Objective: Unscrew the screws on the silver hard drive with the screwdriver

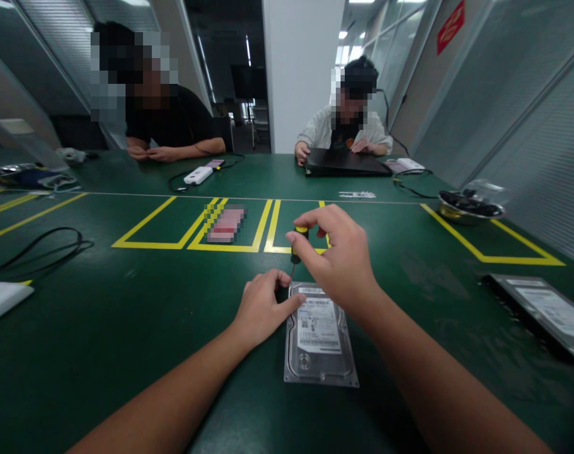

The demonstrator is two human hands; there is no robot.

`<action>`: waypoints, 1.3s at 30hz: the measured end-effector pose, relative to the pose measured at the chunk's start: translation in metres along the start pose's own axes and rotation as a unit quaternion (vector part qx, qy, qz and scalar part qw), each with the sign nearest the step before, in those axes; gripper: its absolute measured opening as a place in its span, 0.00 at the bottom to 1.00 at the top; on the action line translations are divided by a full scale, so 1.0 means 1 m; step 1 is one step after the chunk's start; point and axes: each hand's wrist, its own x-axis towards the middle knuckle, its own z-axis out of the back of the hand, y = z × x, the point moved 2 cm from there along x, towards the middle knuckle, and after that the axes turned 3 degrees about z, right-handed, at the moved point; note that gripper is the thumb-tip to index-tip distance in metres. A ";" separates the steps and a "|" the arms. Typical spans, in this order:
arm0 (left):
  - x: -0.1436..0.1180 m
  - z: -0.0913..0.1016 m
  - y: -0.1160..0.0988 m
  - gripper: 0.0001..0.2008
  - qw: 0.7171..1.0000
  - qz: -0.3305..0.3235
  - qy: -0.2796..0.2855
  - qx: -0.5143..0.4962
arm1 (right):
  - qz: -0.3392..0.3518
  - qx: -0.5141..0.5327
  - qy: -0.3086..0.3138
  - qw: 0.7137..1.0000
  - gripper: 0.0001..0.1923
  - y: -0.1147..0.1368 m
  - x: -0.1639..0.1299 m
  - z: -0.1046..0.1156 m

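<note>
A silver hard drive (317, 353) with a white label lies flat on the green table in front of me. My left hand (263, 309) grips its far left edge, thumb on the label side and fingers along the side. Between the thumb and fingers of my right hand (346, 255) is a small screwdriver (295, 257) with a yellow and black handle. It stands nearly upright, its thin shaft reaching down to the drive's far left corner. The exact spot of the tip is too small to make out.
Several hard drives seem stacked at the right (551, 309). Behind them stands a metal bowl (464, 214) of dark items. A pink blurred rectangle (227, 226) lies among yellow tape marks. At left are a white device (5, 299) and a black cable (55, 233). Two people sit opposite.
</note>
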 end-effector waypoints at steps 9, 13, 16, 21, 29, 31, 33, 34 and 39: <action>0.000 0.001 -0.001 0.13 1.000 0.003 0.001 0.003 | 0.006 0.010 0.004 1.000 0.06 0.000 0.000 -0.001; 0.000 0.000 -0.001 0.13 1.000 0.000 -0.001 0.005 | 0.004 0.017 0.013 1.000 0.07 -0.001 0.000 -0.001; 0.000 0.000 -0.001 0.13 1.000 0.001 0.000 0.005 | -0.007 0.018 0.022 1.000 0.08 -0.001 0.000 -0.002; 0.000 0.000 -0.001 0.13 1.000 0.000 0.000 0.003 | 0.005 0.014 0.020 1.000 0.06 0.000 0.001 -0.002; 0.000 0.000 -0.001 0.13 1.000 -0.001 0.000 0.007 | -0.010 0.013 0.025 1.000 0.08 -0.002 0.000 -0.003; -0.001 0.001 -0.001 0.13 1.000 0.000 0.000 0.007 | -0.004 0.012 0.022 1.000 0.07 -0.002 0.000 -0.002; -0.001 0.001 0.000 0.13 1.000 0.000 0.000 0.008 | 0.006 0.014 0.022 1.000 0.09 -0.001 0.000 -0.001; 0.000 0.000 0.000 0.13 1.000 0.000 0.000 0.008 | 0.008 0.016 0.021 1.000 0.11 0.000 0.000 -0.001; 0.000 -0.001 0.001 0.13 1.000 -0.004 -0.002 0.005 | 0.001 0.012 0.023 1.000 0.07 -0.001 -0.001 -0.002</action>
